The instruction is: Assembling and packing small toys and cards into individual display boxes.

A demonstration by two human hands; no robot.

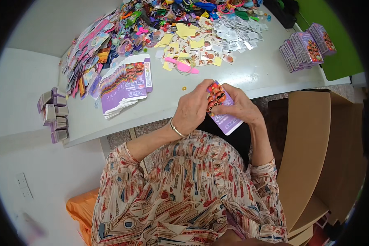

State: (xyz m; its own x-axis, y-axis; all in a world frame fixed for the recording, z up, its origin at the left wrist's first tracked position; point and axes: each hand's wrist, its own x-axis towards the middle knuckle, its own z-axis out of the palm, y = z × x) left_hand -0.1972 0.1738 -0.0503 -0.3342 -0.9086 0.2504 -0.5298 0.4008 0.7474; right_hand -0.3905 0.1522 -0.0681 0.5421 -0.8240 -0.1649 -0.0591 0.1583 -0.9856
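Note:
Between my two hands, just off the table's front edge, is a purple printed card box [225, 119] with round red cartoon faces. It looks flat, with its lower end pointing down and to the right. My left hand [192, 104] grips its upper left edge, fingers closed, a bangle on the wrist. My right hand [240, 106] holds the other side, thumb lying across the front. Fingers behind the box are hidden. Left of my hands, a fanned stack of flat purple boxes [125, 88] lies on the table.
Bags and cards [90, 45], small colourful toys [147, 24], white packets [240, 33] and yellow slips [186, 30] cover the table's far side. Filled purple boxes [303, 49] stand at right; small stacked packs [53, 115] sit at left. A large cardboard carton [305, 143] stands right of me.

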